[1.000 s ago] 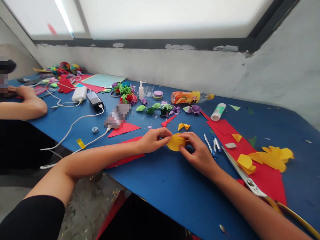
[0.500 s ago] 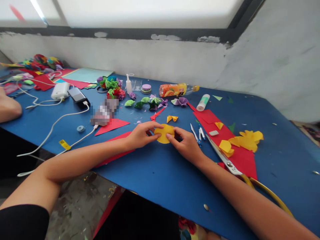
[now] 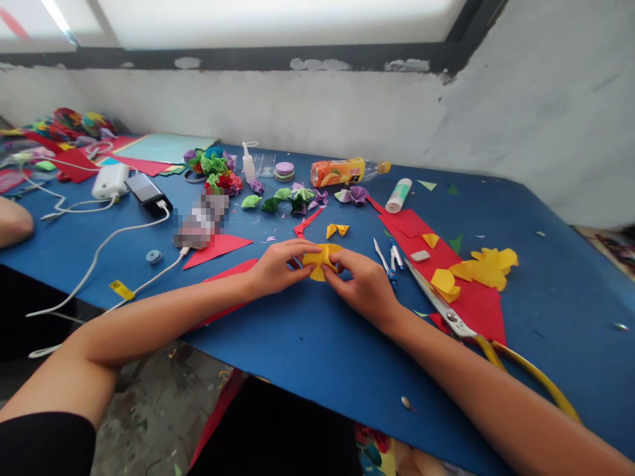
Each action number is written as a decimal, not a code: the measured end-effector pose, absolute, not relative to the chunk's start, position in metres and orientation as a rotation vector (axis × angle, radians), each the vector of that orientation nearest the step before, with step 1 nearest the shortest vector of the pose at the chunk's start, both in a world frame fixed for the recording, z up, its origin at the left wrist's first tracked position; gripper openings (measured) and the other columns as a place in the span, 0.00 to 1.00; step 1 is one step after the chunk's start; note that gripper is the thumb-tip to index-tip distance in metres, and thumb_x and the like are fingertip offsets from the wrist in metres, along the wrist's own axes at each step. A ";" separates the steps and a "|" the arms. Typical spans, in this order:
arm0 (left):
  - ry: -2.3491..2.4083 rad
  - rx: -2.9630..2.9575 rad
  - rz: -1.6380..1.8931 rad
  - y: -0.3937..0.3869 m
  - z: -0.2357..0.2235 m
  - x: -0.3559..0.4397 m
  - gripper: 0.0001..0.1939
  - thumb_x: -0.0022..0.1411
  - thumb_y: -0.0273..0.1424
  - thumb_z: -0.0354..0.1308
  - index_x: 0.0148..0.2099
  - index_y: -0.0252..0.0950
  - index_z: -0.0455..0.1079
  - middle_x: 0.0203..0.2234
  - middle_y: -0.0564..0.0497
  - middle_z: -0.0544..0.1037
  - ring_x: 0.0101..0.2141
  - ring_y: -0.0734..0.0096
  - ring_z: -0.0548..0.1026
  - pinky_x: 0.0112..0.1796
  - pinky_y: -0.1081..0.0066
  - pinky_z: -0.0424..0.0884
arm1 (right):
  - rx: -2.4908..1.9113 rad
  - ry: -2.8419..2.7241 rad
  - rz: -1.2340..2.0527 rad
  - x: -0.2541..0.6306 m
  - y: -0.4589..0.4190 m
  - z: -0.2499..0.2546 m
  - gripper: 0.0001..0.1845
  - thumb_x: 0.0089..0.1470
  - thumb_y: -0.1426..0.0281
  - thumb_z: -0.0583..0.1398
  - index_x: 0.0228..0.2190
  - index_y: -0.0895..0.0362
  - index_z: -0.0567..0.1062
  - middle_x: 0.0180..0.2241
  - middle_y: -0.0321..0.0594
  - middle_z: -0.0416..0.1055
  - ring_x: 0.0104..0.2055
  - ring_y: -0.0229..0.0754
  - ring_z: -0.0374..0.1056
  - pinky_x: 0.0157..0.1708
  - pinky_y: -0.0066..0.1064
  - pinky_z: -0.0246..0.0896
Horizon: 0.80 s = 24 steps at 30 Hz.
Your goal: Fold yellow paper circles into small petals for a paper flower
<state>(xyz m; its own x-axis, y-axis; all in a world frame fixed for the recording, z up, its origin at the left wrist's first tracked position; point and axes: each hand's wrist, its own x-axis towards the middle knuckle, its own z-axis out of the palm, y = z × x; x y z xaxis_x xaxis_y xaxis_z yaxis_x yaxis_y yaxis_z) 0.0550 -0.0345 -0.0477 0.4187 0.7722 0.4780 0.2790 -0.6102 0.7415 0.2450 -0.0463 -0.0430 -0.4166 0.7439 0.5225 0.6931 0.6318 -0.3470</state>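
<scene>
A round piece of yellow paper (image 3: 320, 272) is held between my two hands just above the blue table (image 3: 278, 357). My left hand (image 3: 284, 266) pinches its left edge between thumb and fingers. At the right side, my right hand (image 3: 360, 281) grips it the same way, and a raised fold stands near the paper's middle. Two small folded yellow pieces (image 3: 338, 230) lie just beyond it. Close to my right hand are a drawing compass (image 3: 395, 254) and large scissors (image 3: 449, 316) with yellow handles, lying partly on red paper (image 3: 479, 311).
Yellow paper petals (image 3: 491, 268), a white eraser (image 3: 420, 256) and a glue stick (image 3: 399, 196) lie to the right. At the back are an orange drink bottle (image 3: 342, 172) and crumpled paper flowers (image 3: 215, 168). Cables and a power bank (image 3: 110, 180) spread leftward, near another person's arm (image 3: 14, 221).
My right hand has moved left over the yellow paper circle, pushing up a fold in its middle. The whole view has shifted slightly.
</scene>
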 end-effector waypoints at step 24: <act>1.055 2.301 0.964 -0.039 -0.044 0.054 0.14 0.61 0.31 0.53 0.49 0.38 0.67 0.33 0.52 0.81 0.27 0.77 0.76 0.30 0.77 0.69 | -1.027 -2.158 0.122 0.244 -0.049 -0.044 0.08 0.56 0.66 0.56 0.39 0.54 0.67 0.30 0.38 0.74 0.32 0.41 0.71 0.33 0.32 0.65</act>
